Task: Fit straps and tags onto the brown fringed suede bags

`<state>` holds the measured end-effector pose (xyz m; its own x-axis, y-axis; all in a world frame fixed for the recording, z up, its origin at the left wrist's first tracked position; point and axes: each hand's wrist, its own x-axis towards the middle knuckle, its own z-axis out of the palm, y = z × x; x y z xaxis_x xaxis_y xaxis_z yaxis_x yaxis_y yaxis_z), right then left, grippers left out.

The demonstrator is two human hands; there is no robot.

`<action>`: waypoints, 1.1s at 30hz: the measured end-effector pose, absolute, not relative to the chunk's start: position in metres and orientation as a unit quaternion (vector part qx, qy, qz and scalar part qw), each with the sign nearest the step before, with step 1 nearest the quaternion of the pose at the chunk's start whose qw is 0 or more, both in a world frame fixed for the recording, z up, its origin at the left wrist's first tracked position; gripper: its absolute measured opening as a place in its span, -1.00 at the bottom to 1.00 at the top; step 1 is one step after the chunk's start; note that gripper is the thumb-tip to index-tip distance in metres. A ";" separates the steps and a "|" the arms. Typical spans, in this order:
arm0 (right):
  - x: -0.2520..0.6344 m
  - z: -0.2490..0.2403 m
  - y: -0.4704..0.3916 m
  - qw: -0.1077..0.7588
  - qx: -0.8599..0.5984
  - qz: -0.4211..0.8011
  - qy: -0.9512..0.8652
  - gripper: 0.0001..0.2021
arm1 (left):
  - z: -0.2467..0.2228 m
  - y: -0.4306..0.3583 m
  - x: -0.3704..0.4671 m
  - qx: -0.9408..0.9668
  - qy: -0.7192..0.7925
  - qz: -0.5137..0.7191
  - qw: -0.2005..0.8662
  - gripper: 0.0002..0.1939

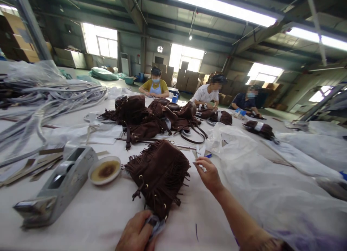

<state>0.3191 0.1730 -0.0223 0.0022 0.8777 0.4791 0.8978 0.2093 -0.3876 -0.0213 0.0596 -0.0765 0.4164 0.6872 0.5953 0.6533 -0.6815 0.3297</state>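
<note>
A dark brown fringed bag (162, 167) with small gold-coloured rings lies on the white table in front of me. My left hand (138, 231) is closed around a bunched piece of clear plastic wrapping (156, 224) at the bag's near end. To the right of the bag, my right hand (210, 175) is raised with thumb and fingers pinched. A small pale piece shows by its fingertips, too small to name. Just beyond them lie white paper slips (200, 150) and a small blue item (208, 156).
A grey tape dispenser (62, 182) and a white dish (105, 169) with brownish contents stand left. More brown bags (141, 115) are heaped beyond. Plastic sheeting (260, 186) covers the right side; wrapped straps (62, 95) lie far left. Three co-workers (154, 86) work across the table.
</note>
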 end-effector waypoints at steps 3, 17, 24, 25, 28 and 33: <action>0.313 -0.031 0.085 0.357 -0.577 0.098 -0.728 -0.84 | -0.065 0.054 -0.019 0.844 0.401 0.354 0.042 -0.81; 0.277 -0.032 0.056 0.104 -0.821 0.033 -0.560 -0.79 | -0.059 0.052 -0.015 0.852 0.378 0.360 0.033 -0.83; 0.278 -0.033 0.047 0.171 -0.796 0.040 -0.580 -0.91 | -0.072 0.067 -0.015 0.853 0.330 0.403 0.015 -0.63; 0.279 -0.032 0.043 0.187 -0.789 0.044 -0.584 -0.89 | -0.073 0.068 -0.014 0.853 0.329 0.406 0.016 -0.61; 0.276 -0.030 0.024 0.243 -0.758 0.073 -0.601 -0.90 | -0.070 0.068 -0.015 0.847 0.339 0.408 0.040 -0.61; 0.243 -0.025 -0.011 0.380 -0.673 0.243 -0.586 -0.84 | -0.026 0.058 -0.014 0.809 0.407 0.341 0.252 -0.67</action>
